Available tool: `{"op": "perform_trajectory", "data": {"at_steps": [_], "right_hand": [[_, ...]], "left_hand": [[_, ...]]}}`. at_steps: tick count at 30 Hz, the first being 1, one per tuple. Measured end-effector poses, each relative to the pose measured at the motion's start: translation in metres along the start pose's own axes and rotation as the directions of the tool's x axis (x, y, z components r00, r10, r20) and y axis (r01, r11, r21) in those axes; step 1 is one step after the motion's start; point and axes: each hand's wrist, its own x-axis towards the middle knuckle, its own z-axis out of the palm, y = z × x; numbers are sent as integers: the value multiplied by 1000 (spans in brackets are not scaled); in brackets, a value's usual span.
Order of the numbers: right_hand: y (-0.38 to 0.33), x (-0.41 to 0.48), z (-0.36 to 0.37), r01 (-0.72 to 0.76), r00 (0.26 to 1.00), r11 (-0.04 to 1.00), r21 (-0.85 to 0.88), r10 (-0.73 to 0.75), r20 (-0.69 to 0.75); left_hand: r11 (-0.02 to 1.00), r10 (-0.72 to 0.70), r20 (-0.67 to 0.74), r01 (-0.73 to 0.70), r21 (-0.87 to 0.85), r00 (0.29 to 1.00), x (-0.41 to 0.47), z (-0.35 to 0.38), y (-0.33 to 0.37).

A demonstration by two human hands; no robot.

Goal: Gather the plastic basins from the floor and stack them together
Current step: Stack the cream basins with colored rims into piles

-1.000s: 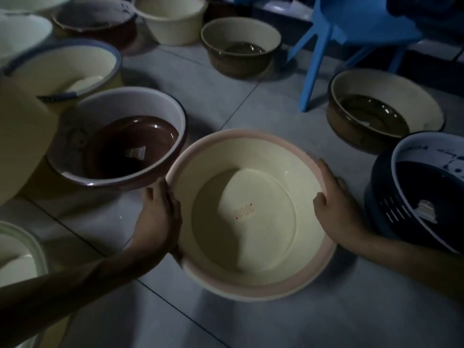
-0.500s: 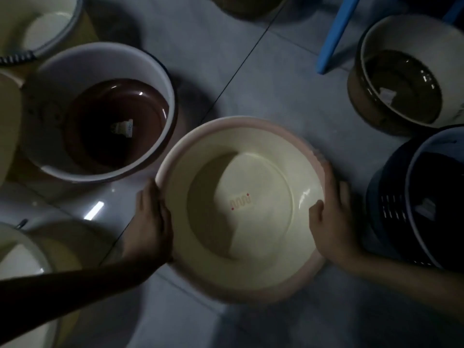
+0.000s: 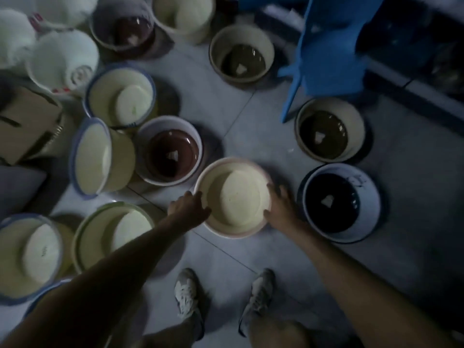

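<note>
A cream basin with a pink rim sits on the grey floor tiles between my two hands. My left hand curls over its left rim. My right hand lies against its right side with spread fingers and the thumb at the rim. A white basin with a brown inside touches it on the upper left. A dark blue basin lies just to its right. Several more basins stand around on the floor: olive-bottomed ones and cream ones with blue or green rims.
A blue plastic chair stands at the upper right, one leg near an olive-bottomed basin. A cardboard box lies at the left edge. A cream basin leans tilted beside it. My shoes stand on bare tiles below the pink-rimmed basin.
The view has risen and pulled far back, so my arms now stretch down to the basin. Both hands remain at its sides, and my feet and many more basins have come into view.
</note>
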Motion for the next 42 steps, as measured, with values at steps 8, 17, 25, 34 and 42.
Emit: {"op": "perform_trajectory", "data": {"at_steps": [8, 17, 25, 34, 42], "right_hand": [[-94, -201, -241, 78, 986, 892, 445, -3, -166], [-190, -225, -358, 231, 966, 724, 650, -88, -245], [-295, -174, -402, 251, 961, 782, 570, -129, -247], [-405, -112, -437, 252, 968, 783, 569, -190, -166], [-458, -34, -474, 185, 983, 781, 597, -151, -107]], "left_hand": [[957, 160, -317, -226, -184, 935, -245, -233, 52], [808, -44, -517, -273, -522, 855, -311, -353, 17], [703, -185, -471, -219, -677, 863, -258, -402, -75], [623, -260, -490, -243, -744, 832, -206, -481, -137], [581, -277, -410, -188, -792, 869, -134, -519, -164]]}}
